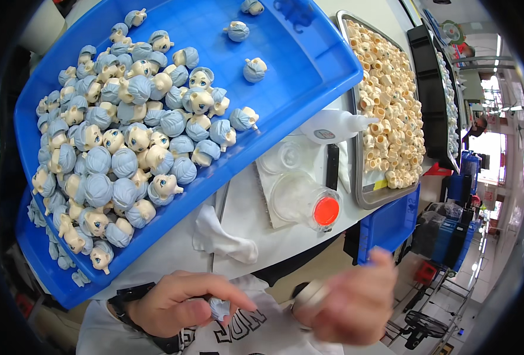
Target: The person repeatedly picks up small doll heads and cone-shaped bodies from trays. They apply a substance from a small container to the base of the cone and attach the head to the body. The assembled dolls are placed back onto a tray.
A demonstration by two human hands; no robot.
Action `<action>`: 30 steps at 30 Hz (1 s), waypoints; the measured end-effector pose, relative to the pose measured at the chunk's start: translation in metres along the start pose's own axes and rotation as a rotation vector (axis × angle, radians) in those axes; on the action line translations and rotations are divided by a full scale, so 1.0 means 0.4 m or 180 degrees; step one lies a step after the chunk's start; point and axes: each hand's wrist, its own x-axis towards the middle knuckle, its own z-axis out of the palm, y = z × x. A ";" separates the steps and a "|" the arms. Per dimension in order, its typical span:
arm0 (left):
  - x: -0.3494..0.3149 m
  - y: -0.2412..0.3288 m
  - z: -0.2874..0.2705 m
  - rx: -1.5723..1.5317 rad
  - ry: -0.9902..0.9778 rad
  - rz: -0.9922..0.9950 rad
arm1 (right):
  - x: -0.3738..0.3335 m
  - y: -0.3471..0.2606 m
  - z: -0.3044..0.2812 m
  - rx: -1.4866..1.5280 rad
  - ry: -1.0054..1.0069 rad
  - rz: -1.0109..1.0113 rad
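Observation:
In front of my chest, my left hand (185,302) is closed, with a small light-blue doll hair piece (219,309) pinched between thumb and fingers. Part of that piece is hidden by the fingers. My right hand (356,302) is raised to its right and smeared by motion. Beside its fingers shows a blurred pale rounded thing (309,300) with a dark edge; whether the hand grips it is unclear. Beyond my left hand, a large blue tray (285,89) bears a heap of doll heads (123,163) with blue hair and painted faces.
A metal tray (365,198) of hollow beige doll face parts (386,106) lies at the right. Between the trays are a white squeeze bottle (330,126), a clear jar with a red cap (326,211) and a white cloth (223,236). Another blue tray (67,290) sits underneath at left.

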 end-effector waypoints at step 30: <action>0.014 0.000 0.021 0.0819 0.0622 0.0476 | 0.107 0.058 0.008 -0.0944 -0.0644 0.0772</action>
